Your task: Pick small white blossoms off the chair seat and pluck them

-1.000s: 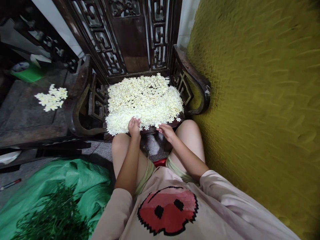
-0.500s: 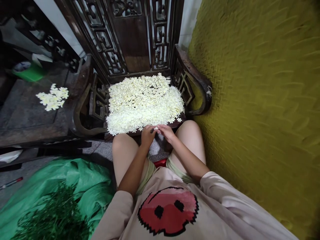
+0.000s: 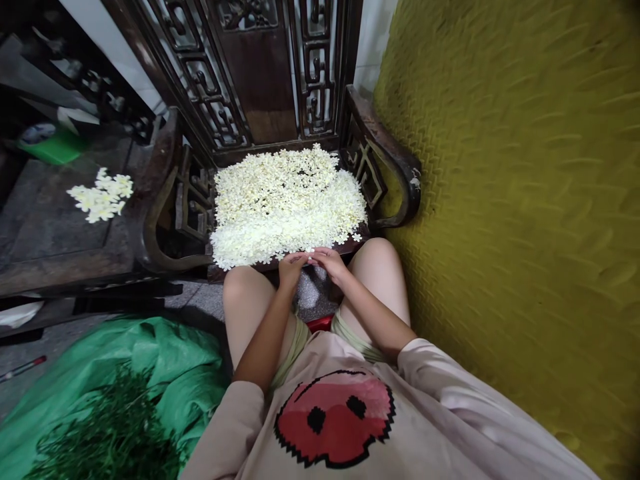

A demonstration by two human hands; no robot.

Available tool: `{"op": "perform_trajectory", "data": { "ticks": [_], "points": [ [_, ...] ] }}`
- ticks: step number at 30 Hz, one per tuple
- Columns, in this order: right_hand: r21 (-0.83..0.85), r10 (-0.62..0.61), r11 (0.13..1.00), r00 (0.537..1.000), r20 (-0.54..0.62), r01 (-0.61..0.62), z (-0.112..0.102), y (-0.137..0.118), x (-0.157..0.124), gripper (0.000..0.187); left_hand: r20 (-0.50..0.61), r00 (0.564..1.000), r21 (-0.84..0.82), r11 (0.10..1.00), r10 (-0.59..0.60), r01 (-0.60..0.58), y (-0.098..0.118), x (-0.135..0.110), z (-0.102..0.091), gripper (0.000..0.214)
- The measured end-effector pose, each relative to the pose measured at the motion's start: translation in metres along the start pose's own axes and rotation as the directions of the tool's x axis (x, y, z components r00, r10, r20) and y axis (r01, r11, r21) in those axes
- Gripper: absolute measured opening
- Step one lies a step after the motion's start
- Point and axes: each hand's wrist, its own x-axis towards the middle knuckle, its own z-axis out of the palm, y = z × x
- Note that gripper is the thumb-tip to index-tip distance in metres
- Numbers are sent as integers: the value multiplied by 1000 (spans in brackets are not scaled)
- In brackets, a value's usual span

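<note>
A thick layer of small white flowers (image 3: 287, 203) covers the seat of a dark carved wooden armchair (image 3: 370, 143) in front of me. My left hand (image 3: 291, 268) and my right hand (image 3: 327, 261) meet at the seat's front edge, fingertips pinched together on a small white flower (image 3: 310, 254). Both hands hover above the gap between my bare knees.
A smaller pile of white flowers (image 3: 101, 195) lies on a dark wooden table (image 3: 55, 233) to the left. A green tarp (image 3: 150, 373) with green stems (image 3: 107, 437) covers the floor at lower left. A yellow-green textured mat (image 3: 515, 200) stands close on the right.
My left hand left the flower pile at the seat's front edge and moved right to meet my right hand. Both hands now pinch together at one flower.
</note>
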Motion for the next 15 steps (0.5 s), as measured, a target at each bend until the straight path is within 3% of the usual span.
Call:
{"op": "perform_trajectory", "data": {
  "ticks": [3, 6, 9, 15],
  "points": [
    [9, 14, 1000, 1000, -4, -14, 1, -1, -1, 19, 109, 984, -158, 974, -144, 160, -2, 2, -2, 27],
    [21, 51, 998, 998, 40, -52, 2, -4, -2, 23, 230, 951, -249, 932, -208, 264, -1, 4, -5, 31],
    [-5, 51, 999, 996, 76, -51, 2, -7, -3, 30, 269, 938, -269, 918, -219, 291, 1, 4, -9, 31],
    [-191, -93, 975, 989, 112, 114, 2, -5, -3, 21, 318, 919, -257, 912, -232, 320, 2, 4, -8, 28]
  ]
}}
